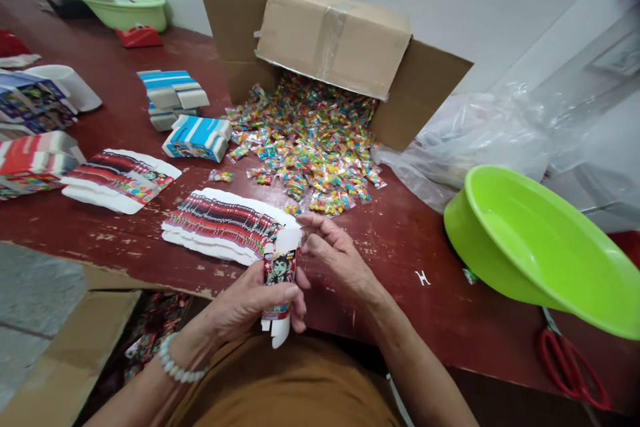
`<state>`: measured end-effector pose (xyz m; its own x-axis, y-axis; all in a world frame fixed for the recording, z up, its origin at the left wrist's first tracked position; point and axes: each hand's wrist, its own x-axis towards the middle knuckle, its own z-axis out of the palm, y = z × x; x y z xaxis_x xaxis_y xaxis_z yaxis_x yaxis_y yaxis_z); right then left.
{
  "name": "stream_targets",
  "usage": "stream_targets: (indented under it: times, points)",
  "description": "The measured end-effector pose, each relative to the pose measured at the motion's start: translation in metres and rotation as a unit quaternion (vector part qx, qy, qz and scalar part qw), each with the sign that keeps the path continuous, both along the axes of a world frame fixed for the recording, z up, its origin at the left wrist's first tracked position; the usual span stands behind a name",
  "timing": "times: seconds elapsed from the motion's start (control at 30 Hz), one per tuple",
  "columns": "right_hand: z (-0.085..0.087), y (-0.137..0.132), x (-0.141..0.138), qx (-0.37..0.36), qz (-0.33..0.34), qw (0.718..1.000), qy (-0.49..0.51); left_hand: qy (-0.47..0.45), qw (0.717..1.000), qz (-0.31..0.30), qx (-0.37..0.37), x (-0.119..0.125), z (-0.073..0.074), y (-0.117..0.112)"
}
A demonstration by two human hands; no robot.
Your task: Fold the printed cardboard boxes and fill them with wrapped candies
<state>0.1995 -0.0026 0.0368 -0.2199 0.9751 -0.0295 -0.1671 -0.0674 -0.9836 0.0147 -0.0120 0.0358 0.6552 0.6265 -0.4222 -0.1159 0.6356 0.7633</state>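
My left hand [270, 297] is wrapped around a small candy box [281, 273], red and black with a cartoon figure. The box stands upright, its white flaps unfolded at the top and bottom. Beside its top end is my right hand [337, 253], fingers loosely bent and slightly apart, the fingertips at the white flap's edge; nothing shows held in them. Just behind the box lies a fanned row of flat, unfolded candy boxes [220, 223] in the same print. Beyond it, many small clear packets of colourful candy [315, 147] spill across the table.
A cardboard carton [335, 33] lies tipped at the back, its mouth toward me. A green basin [540, 247] and red-handled scissors [570, 360] are at the right. More flat boxes [120, 177] and blue box bundles [197, 137] lie left. An open carton [90, 353] sits below the table edge.
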Motion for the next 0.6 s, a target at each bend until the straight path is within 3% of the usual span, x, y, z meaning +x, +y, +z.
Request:
stream_targets:
  times: [0.1, 0.2, 0.27, 0.33, 0.47, 0.6]
  points:
    - [-0.003, -0.009, -0.002, 0.069, -0.058, 0.992, -0.093, 0.026, 0.999, 0.003, 0.039, 0.001, -0.002, 0.001]
    - [0.001, -0.016, -0.005, 0.231, -0.120, 0.930, -0.261, 0.077, 0.993, -0.002, 0.087, 0.000, -0.002, 0.000]
    - [0.007, -0.018, -0.007, 0.299, -0.085, 0.884, -0.350, 0.147, 0.985, 0.021, 0.086, -0.001, 0.000, 0.000]
    - [0.011, -0.018, -0.008, 0.304, -0.022, 0.862, -0.405, 0.220, 0.972, 0.034, 0.081, -0.002, 0.002, 0.000]
    - [0.014, -0.016, -0.005, 0.257, 0.053, 0.860, -0.437, 0.282, 0.949, -0.005, 0.139, -0.003, 0.004, 0.002]
    - [0.015, -0.020, 0.002, 0.229, 0.095, 0.889, -0.384, 0.201, 0.961, -0.095, 0.162, -0.003, -0.001, 0.001]
